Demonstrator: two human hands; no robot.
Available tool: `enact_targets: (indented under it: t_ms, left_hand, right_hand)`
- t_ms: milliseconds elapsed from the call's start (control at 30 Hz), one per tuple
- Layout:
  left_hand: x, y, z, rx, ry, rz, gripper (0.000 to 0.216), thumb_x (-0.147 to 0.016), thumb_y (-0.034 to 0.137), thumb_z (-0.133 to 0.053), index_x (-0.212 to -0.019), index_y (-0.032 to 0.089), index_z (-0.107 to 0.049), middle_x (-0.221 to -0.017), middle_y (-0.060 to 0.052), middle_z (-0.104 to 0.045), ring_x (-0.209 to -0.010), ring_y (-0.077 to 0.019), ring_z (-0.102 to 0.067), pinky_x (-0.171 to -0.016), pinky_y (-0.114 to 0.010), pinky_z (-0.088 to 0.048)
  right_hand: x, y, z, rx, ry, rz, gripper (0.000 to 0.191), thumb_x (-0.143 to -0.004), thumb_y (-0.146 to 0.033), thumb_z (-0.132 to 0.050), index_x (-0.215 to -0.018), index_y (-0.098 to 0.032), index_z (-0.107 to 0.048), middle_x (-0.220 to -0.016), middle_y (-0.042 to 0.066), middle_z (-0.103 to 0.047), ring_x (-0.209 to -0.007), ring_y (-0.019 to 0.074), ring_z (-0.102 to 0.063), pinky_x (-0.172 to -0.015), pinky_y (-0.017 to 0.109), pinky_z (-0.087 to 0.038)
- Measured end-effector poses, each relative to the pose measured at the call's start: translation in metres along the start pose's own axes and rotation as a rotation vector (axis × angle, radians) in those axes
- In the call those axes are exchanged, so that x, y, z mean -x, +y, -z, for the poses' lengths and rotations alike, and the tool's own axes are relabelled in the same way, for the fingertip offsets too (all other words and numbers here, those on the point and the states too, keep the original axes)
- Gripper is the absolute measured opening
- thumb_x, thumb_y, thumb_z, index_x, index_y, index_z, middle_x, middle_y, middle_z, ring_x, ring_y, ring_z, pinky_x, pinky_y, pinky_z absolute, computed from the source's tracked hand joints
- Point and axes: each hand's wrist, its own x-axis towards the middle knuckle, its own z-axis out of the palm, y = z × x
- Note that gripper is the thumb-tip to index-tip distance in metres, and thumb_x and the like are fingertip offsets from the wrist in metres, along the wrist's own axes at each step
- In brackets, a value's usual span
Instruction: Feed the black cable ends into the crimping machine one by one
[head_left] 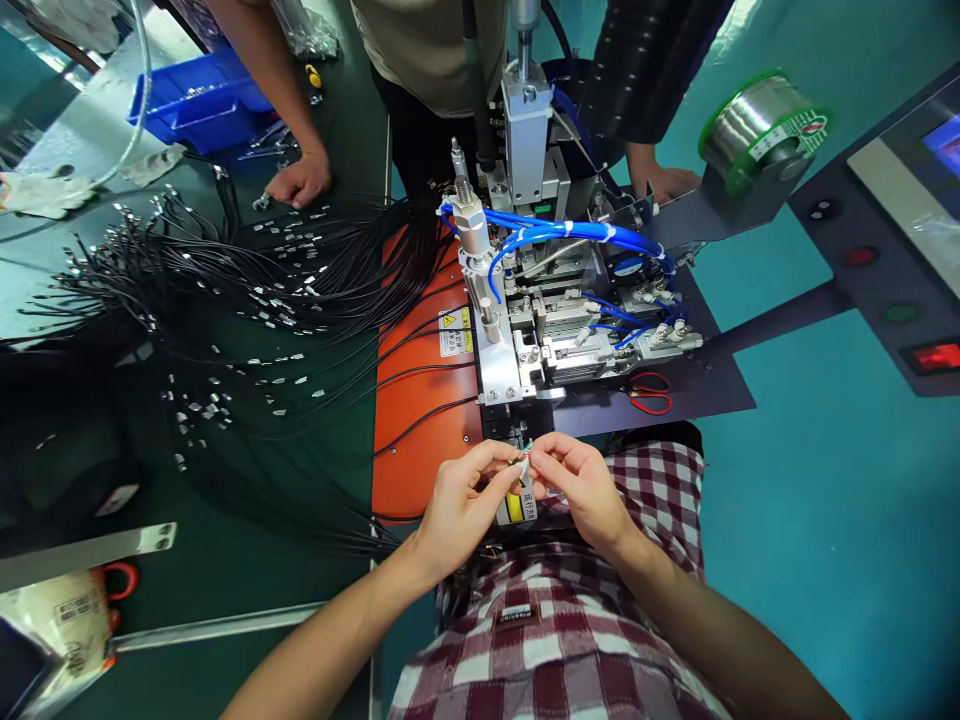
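Observation:
My left hand (461, 500) and my right hand (581, 485) meet in front of my chest, just below the small metal machine (540, 320). Both pinch a tiny connector with thin coloured wires (523, 462) between thumb and fingertips. The fingers of both hands are closed around it. A black cable runs down from the piece toward my checked shirt. The connector itself is mostly hidden by my fingertips.
Many black cables with metal ends (225, 300) spread over the green table to the left. An orange mat (420, 400) lies under the machine. Red scissors (651, 392), a solder spool (761, 115), a blue bin (199, 100), a control panel (892, 270). Two other people's hands (300, 180) (667, 182) rest at the far side.

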Motion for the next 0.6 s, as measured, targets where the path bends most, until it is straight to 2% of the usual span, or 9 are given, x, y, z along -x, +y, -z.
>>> enact_targets:
  t_ms: [133, 200, 333, 400, 500, 600]
  left_hand:
    - [-0.001, -0.002, -0.003, -0.051, 0.082, -0.015, 0.021, -0.085, 0.033, -0.061, -0.101, 0.02, -0.062, -0.081, -0.002, -0.066, -0.07, -0.014, -0.06, -0.064, -0.024, -0.048]
    - [-0.001, -0.001, -0.004, -0.09, 0.147, -0.025, 0.019, -0.082, 0.034, -0.064, -0.094, 0.019, -0.064, -0.086, -0.003, -0.065, -0.072, -0.0139, -0.058, -0.064, -0.024, -0.047]
    - [-0.004, 0.005, -0.005, -0.003, 0.197, -0.014, 0.015, -0.081, 0.032, -0.065, -0.08, 0.017, -0.067, -0.08, -0.003, -0.061, -0.069, -0.0127, -0.054, -0.059, -0.023, -0.043]
    - [-0.006, 0.008, -0.003, 0.118, 0.178, 0.044, 0.015, -0.079, 0.031, -0.067, -0.075, 0.016, -0.067, -0.075, -0.001, -0.057, -0.063, -0.0102, -0.05, -0.053, -0.021, -0.039]
    - [-0.008, 0.006, 0.0, 0.318, 0.128, 0.198, 0.017, -0.077, 0.032, -0.069, -0.072, 0.015, -0.064, -0.063, 0.003, -0.048, -0.048, -0.0054, -0.035, -0.042, -0.019, -0.025]
    - [-0.01, 0.001, 0.002, 0.432, 0.108, 0.303, 0.018, -0.075, 0.031, -0.07, -0.07, 0.015, -0.063, -0.053, 0.006, -0.039, -0.044, -0.0038, -0.024, -0.04, -0.019, -0.017]
  right_hand:
    - [0.002, 0.002, -0.005, 0.073, 0.053, 0.041, 0.025, -0.077, -0.041, -0.069, -0.075, -0.019, -0.059, -0.063, -0.004, -0.054, -0.051, 0.0096, -0.05, -0.052, 0.023, -0.042]
    - [0.004, 0.002, -0.006, 0.106, 0.076, 0.064, 0.024, -0.078, -0.041, -0.068, -0.076, -0.019, -0.058, -0.064, -0.003, -0.054, -0.051, 0.0097, -0.05, -0.051, 0.023, -0.042]
    - [0.007, 0.003, -0.009, 0.165, 0.07, 0.092, 0.022, -0.081, -0.04, -0.065, -0.076, -0.019, -0.057, -0.063, -0.003, -0.055, -0.051, 0.0103, -0.05, -0.051, 0.023, -0.042]
    - [0.008, 0.003, -0.01, 0.198, 0.061, 0.095, 0.021, -0.082, -0.039, -0.064, -0.076, -0.02, -0.057, -0.063, -0.003, -0.055, -0.052, 0.0107, -0.051, -0.052, 0.024, -0.042]
    - [0.007, 0.003, -0.012, 0.247, 0.055, 0.108, 0.021, -0.083, -0.038, -0.063, -0.076, -0.019, -0.056, -0.062, -0.003, -0.054, -0.054, 0.0112, -0.052, -0.052, 0.023, -0.041]
    - [0.006, 0.004, -0.014, 0.278, 0.051, 0.119, 0.02, -0.084, -0.036, -0.061, -0.076, -0.019, -0.056, -0.061, -0.003, -0.054, -0.054, 0.011, -0.052, -0.052, 0.023, -0.039]
